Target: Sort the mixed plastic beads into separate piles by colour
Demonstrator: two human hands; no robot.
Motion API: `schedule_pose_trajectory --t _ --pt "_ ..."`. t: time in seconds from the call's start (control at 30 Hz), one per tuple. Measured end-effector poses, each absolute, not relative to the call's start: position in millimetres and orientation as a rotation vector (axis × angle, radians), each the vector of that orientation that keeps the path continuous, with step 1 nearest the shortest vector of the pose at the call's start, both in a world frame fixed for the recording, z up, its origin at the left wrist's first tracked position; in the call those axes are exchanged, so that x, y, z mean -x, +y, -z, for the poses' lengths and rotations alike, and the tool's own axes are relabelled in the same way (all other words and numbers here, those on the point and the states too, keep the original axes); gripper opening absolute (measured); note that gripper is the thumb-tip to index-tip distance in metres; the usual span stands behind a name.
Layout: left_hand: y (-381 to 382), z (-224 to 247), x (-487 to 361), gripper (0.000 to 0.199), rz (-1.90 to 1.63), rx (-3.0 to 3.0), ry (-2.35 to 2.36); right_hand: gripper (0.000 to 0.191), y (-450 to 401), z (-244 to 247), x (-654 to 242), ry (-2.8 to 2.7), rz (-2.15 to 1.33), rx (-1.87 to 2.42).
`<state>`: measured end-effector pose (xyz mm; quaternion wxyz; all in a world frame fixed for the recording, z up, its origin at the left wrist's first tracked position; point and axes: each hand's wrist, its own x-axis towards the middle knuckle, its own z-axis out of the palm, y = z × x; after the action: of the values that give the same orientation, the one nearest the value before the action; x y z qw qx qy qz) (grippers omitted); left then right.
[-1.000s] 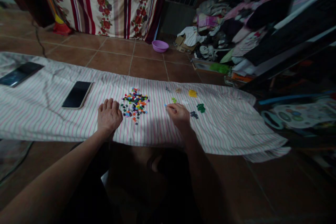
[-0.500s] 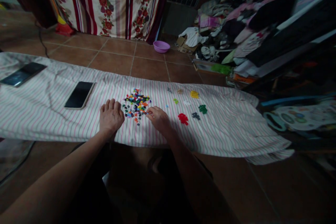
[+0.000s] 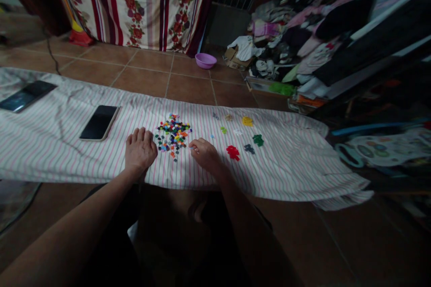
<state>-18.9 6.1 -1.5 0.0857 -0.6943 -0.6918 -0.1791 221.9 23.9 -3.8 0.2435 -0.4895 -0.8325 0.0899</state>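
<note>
A mixed heap of tiny coloured pieces (image 3: 173, 131) lies on the striped cloth (image 3: 296, 157). My left hand (image 3: 140, 149) rests flat on the cloth at the heap's left edge, fingers stretched out and holding nothing. Just right of the heap, my right hand (image 3: 204, 153) has its thumb and fingertips pinched together; whatever is between them is too small to make out. Farther right are single-colour groups: red pieces (image 3: 232, 152), dark grey pieces (image 3: 249, 149), green pieces (image 3: 258, 140), yellow pieces (image 3: 247, 121), white pieces (image 3: 238, 132), lime pieces (image 3: 223, 130) and tan pieces (image 3: 228, 117).
A phone (image 3: 99, 123) lies left of my left hand, with a dark tablet-like device (image 3: 27, 96) beyond it. Past the table's far edge, a purple basin (image 3: 205, 60) stands on the tiled floor. Clothes (image 3: 289, 40) are heaped at the back right.
My right hand has drawn slightly away from the heap's right edge, its fingers still pinched. My left hand stays in place on the cloth. The whole view has shifted a little.
</note>
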Motion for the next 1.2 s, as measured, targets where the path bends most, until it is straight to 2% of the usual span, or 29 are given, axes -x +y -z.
schedule_pose_trajectory --t 0.4,0.87,1.2 --pt "5 0 18 0.035 0.572 2.076 -2.057 0.01 22 -2 -243 -2.189 -0.362 1.42" --pt "6 1 18 0.035 0.528 2.062 -2.048 0.018 52 -15 -273 -1.612 -0.274 1.751" --pt "6 0 18 0.034 0.546 2.067 -2.062 0.024 60 2 -277 -1.742 -0.13 1.792"
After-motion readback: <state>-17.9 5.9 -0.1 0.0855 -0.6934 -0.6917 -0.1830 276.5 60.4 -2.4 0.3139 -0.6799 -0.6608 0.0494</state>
